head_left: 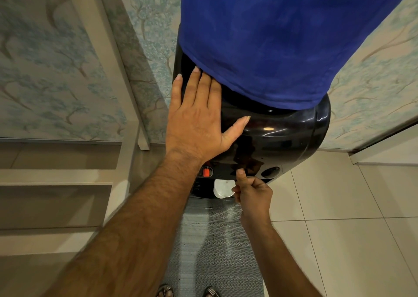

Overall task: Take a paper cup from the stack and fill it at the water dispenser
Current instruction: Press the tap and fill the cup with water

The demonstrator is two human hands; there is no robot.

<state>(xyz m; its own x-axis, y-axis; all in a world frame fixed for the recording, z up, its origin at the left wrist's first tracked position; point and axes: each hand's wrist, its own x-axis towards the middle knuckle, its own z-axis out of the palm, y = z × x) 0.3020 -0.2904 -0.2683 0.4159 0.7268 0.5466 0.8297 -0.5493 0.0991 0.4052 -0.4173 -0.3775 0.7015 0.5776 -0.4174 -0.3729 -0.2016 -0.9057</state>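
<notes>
Here I am standing over the black water dispenser (282, 136), looking straight down its front. My left hand (199, 118) is lying flat on its glossy top, fingers spread and gripping nothing, fingertips touching the blue cloth cover (271, 36) draped over the bottle. My right hand (252, 195) is curled into a loose fist beside the white paper cup (222, 188), thumb pressing up against the dispenser's front edge; whether its fingers are actually gripping the cup I cannot tell. The cup is sitting upright under the taps, just below the red button (206, 172). My sandalled feet are resting on a grey mat (214, 247).
</notes>
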